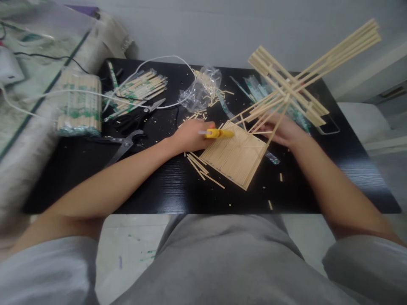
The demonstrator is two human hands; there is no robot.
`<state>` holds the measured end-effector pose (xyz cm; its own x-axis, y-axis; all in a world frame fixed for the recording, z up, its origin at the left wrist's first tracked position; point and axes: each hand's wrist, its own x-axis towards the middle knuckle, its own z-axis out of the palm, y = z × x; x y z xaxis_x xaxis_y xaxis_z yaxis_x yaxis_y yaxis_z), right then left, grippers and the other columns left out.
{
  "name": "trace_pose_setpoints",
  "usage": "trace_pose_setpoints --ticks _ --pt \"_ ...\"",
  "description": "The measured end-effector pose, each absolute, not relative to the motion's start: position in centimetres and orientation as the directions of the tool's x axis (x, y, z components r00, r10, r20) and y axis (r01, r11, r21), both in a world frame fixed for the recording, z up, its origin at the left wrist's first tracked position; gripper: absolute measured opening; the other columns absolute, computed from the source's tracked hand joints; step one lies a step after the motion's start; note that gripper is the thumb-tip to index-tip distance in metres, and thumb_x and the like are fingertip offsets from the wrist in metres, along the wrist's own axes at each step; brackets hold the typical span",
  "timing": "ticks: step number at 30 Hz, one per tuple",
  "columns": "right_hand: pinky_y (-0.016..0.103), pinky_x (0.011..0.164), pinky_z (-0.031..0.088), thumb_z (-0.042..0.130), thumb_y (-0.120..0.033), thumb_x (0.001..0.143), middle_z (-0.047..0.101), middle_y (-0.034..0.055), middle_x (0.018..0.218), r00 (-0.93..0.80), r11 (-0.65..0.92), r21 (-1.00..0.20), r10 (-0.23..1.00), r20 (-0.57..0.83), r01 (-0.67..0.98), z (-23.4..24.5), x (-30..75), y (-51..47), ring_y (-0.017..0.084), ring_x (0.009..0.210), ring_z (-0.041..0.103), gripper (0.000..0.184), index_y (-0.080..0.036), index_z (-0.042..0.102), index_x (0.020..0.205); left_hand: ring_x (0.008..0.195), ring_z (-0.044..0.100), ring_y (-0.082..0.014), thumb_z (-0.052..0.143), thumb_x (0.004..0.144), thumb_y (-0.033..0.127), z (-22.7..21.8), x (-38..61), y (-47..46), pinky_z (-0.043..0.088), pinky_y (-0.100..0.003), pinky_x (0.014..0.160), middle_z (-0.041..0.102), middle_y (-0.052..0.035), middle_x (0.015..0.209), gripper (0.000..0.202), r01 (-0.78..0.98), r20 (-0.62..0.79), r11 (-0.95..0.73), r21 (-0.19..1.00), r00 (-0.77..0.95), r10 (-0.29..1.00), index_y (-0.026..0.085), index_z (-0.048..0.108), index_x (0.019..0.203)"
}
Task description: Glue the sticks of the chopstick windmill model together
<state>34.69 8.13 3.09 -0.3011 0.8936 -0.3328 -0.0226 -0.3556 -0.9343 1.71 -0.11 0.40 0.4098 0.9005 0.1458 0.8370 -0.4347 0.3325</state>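
Note:
My left hand (193,134) is closed around a yellow hot glue gun (219,134), with a pale glue stick poking out of its back end. The gun's front points over the flat panel of a windmill model (233,152) built from thin wooden sticks. Crossed blades of bundled sticks (288,89) rise from the model toward the upper right. On the far right side of the panel, my right hand (281,129) grips the model's frame; its fingertips are partly hidden behind sticks. Several loose sticks (200,166) lie beside the panel's left edge.
Black-handled scissors (143,112) and grey cutters (125,146) lie on the black table (152,186), left. Behind them are a wrapped chopstick bundle (79,103) and loose packets (140,91). A white cable (152,106) crosses the table. Stick offcuts and clear wrappers (193,95) lie at the back.

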Motion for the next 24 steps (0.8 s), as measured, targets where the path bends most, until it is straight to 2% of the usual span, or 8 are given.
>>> trace_pose_setpoints --ticks 3,6,9,13,18,24 --pt "0.028 0.087 0.072 0.065 -0.004 0.119 0.071 0.0032 0.082 -0.284 -0.362 -0.932 0.894 -0.346 -0.005 3.1 34.6 8.1 0.017 0.076 0.071 0.028 -0.021 0.076 0.099 0.091 0.076 -0.0287 0.074 0.104 0.042 0.5 1.8 -0.1 0.047 -0.040 0.078 0.077 -0.0055 0.092 0.017 0.843 0.136 -0.429 0.325 0.407 0.903 0.027 0.080 0.109" --pt "0.028 0.088 0.070 0.063 -0.002 0.120 0.075 0.0046 0.087 -0.262 -0.359 -0.933 0.902 -0.342 -0.015 3.1 34.6 8.1 0.016 0.079 0.074 0.031 -0.019 0.077 0.099 0.095 0.077 -0.0303 0.074 0.104 0.041 0.6 1.9 -0.2 0.048 -0.040 0.080 0.079 -0.0068 0.096 0.019 0.853 0.110 -0.414 0.318 0.401 0.909 0.026 0.082 0.114" --pt "0.027 0.087 0.068 0.063 -0.001 0.122 0.075 0.0045 0.088 -0.260 -0.360 -0.932 0.903 -0.342 -0.026 2.8 34.8 8.3 0.015 0.080 0.076 0.032 -0.018 0.079 0.100 0.093 0.076 -0.0297 0.074 0.103 0.040 0.8 2.0 -0.2 0.046 -0.040 0.079 0.079 -0.0068 0.096 0.019 0.856 0.101 -0.410 0.314 0.399 0.911 0.026 0.082 0.113" --pt "0.028 0.084 0.072 0.072 -0.006 0.119 0.076 0.0037 0.086 -0.288 -0.350 -0.936 0.901 -0.324 -0.044 1.9 35.3 9.0 0.016 0.077 0.076 0.024 -0.019 0.077 0.099 0.091 0.075 -0.0284 0.070 0.103 0.041 1.1 2.1 -0.4 0.042 -0.039 0.075 0.079 -0.0058 0.093 0.020 0.864 0.099 -0.417 0.284 0.406 0.909 0.026 0.080 0.113" --pt "0.028 0.082 0.076 0.087 -0.016 0.112 0.075 0.0003 0.080 -0.317 -0.328 -0.944 0.901 -0.297 -0.047 0.8 35.9 9.9 0.017 0.075 0.079 0.020 -0.023 0.073 0.100 0.093 0.077 -0.0286 0.069 0.103 0.043 1.3 2.0 -0.6 0.044 -0.039 0.076 0.081 -0.0062 0.095 0.022 0.863 0.106 -0.414 0.291 0.401 0.910 0.027 0.080 0.113" --pt "0.030 0.084 0.078 0.085 -0.014 0.110 0.073 -0.0003 0.076 -0.324 -0.324 -0.945 0.900 -0.291 -0.052 0.7 36.0 10.0 0.017 0.073 0.079 0.018 -0.024 0.074 0.099 0.090 0.077 -0.0291 0.068 0.102 0.043 1.2 2.2 -0.5 0.045 -0.040 0.076 0.082 -0.0078 0.096 0.026 0.867 0.108 -0.415 0.276 0.401 0.910 0.026 0.084 0.115"
